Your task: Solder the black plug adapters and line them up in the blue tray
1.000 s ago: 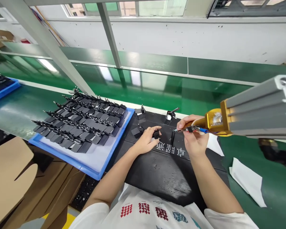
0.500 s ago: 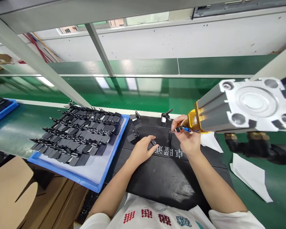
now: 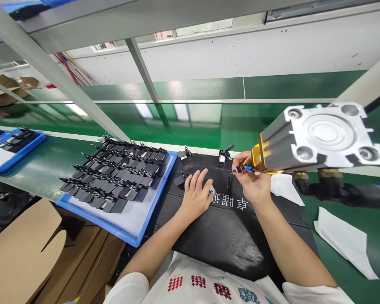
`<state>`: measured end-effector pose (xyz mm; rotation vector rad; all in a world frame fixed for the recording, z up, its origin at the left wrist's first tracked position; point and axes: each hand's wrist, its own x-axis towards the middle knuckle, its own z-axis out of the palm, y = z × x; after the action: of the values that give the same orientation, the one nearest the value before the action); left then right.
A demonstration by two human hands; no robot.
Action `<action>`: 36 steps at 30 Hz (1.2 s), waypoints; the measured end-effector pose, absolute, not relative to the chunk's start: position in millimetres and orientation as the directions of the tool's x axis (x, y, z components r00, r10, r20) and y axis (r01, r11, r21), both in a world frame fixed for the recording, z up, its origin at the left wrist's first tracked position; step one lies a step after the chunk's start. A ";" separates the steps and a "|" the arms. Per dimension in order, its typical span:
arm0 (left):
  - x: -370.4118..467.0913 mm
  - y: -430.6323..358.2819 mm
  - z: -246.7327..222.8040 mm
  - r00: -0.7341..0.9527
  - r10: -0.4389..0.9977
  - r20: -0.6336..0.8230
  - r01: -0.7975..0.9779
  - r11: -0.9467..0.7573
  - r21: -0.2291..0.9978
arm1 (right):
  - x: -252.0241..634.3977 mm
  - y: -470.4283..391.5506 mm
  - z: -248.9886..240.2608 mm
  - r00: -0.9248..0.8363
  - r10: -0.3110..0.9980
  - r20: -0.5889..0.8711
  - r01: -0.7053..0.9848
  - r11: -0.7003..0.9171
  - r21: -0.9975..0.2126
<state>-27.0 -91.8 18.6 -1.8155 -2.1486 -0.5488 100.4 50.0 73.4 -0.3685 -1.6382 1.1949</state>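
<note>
My left hand [image 3: 196, 195] lies over the black work mat [image 3: 221, 240] with its fingers spread. A small part with a pale, shiny face [image 3: 212, 189] shows beside its thumb and forefinger, mostly hidden by them. Just beyond the fingers is a black plug housing [image 3: 179, 180]. My right hand [image 3: 252, 179] is closed, thumb and fingers pinched at the gold-coloured end [image 3: 258, 157] of a metal cylinder. Near those fingertips are a small black, red and blue piece [image 3: 243, 169] and a thin black strand [image 3: 230, 188]; what the fingers grip is partly hidden.
A blue tray [image 3: 155, 211] at left holds rows of black plug housings [image 3: 120, 173]. Two more housings stand at the mat's back edge. The large metal cylinder [image 3: 323, 131] with hose fittings hangs over the right side. White sheets [image 3: 345, 236] lie at right; cardboard [image 3: 22, 249] at lower left.
My left hand has opened from its hold on a small black housing and its fingers now spread. My right hand stays at the cylinder's end. The view has shifted slightly left.
</note>
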 end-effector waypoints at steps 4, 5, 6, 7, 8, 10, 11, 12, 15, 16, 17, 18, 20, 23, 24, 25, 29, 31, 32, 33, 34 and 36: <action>-43.9 -103.2 20.8 -0.303 0.814 0.496 0.953 0.250 0.172 | 99.2 51.3 83.3 -0.406 0.713 0.571 -0.290 0.492 -0.821; -50.4 -108.0 20.4 -0.337 0.807 0.484 0.941 0.269 0.207 | 99.1 51.9 85.5 -0.405 0.707 0.579 -0.280 0.507 -0.815; -57.2 -113.3 19.7 -0.367 0.803 0.469 0.928 0.282 0.242 | 99.2 52.7 87.4 -0.407 0.701 0.586 -0.268 0.522 -0.810; -63.6 -118.6 19.2 -0.394 0.799 0.454 0.915 0.296 0.273 | 99.4 53.4 88.9 -0.408 0.695 0.592 -0.259 0.534 -0.805; -69.6 -123.5 19.2 -0.417 0.797 0.437 0.904 0.310 0.295 | 99.6 54.2 90.1 -0.410 0.691 0.595 -0.254 0.540 -0.802; -79.6 -130.0 22.2 -0.454 0.793 0.406 0.884 0.344 0.316 | 100.2 55.5 91.5 -0.409 0.691 0.596 -0.248 0.544 -0.802; -83.9 -130.5 25.9 -0.469 0.791 0.392 0.875 0.356 0.328 | 100.4 56.0 92.0 -0.406 0.693 0.595 -0.247 0.544 -0.802; -88.1 -128.7 31.3 -0.485 0.788 0.379 0.863 0.364 0.349 | 100.5 56.2 92.3 -0.404 0.696 0.593 -0.245 0.543 -0.803; -102.5 -106.7 56.3 -0.537 0.775 0.333 0.816 0.377 0.438 | 100.1 56.5 93.1 -0.398 0.703 0.589 -0.246 0.537 -0.807; -108.0 -94.2 66.4 -0.552 0.777 0.303 0.802 0.394 0.449 | 100.0 56.6 93.2 -0.395 0.704 0.590 -0.247 0.537 -0.806; -113.4 -80.1 76.5 -0.561 0.790 0.246 0.793 0.428 0.433 | 99.8 56.7 93.3 -0.393 0.705 0.591 -0.248 0.538 -0.806; -118.6 -65.1 86.1 -0.567 0.809 0.156 0.788 0.479 0.387 | 99.7 57.0 93.3 -0.391 0.706 0.591 -0.246 0.538 -0.806; -126.4 -36.6 102.3 -0.574 0.815 -0.085 0.787 0.577 0.216 | 99.7 57.8 93.1 -0.394 0.710 0.584 -0.232 0.538 -0.810; -127.0 -10.7 117.9 -0.582 0.774 -0.249 0.793 0.608 0.039 | 99.8 59.6 92.9 -0.405 0.708 0.578 -0.202 0.548 -0.812; -123.3 -8.4 120.6 -0.583 0.774 -0.246 0.796 0.605 0.022 | 99.8 60.1 92.9 -0.410 0.704 0.581 -0.199 0.552 -0.810; -117.7 -9.3 122.2 -0.580 0.781 -0.232 0.800 0.599 0.016 | 99.6 60.6 93.0 -0.415 0.698 0.583 -0.200 0.556 -0.807; -79.7 -34.3 115.7 -0.480 0.851 -0.211 0.868 0.496 0.028 | 99.4 61.6 93.6 -0.439 0.691 0.574 -0.206 0.545 -0.813; -58.2 -50.6 104.8 -0.406 0.887 -0.218 0.898 0.432 0.085 | 99.8 61.8 93.9 -0.437 0.704 0.560 -0.193 0.535 -0.823; -48.9 -57.8 97.8 -0.372 0.903 -0.215 0.904 0.405 0.136 | 100.2 61.8 94.1 -0.436 0.710 0.553 -0.186 0.531 -0.827; -41.4 -64.0 90.1 -0.345 0.917 -0.201 0.901 0.383 0.203 | 100.5 61.8 94.2 -0.438 0.713 0.547 -0.181 0.526 -0.831; -35.9 -69.0 82.1 -0.320 0.931 -0.174 0.889 0.358 0.284 | 100.8 61.7 94.4 -0.440 0.715 0.543 -0.181 0.522 -0.834; -31.0 -75.4 66.5 -0.292 0.951 -0.099 0.836 0.304 0.456 | 101.1 61.5 94.6 -0.443 0.715 0.542 -0.187 0.517 -0.835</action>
<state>-31.0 -75.4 66.5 -2.0186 -2.8022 -0.5723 101.1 61.5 94.6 -0.4458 -1.7374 1.1046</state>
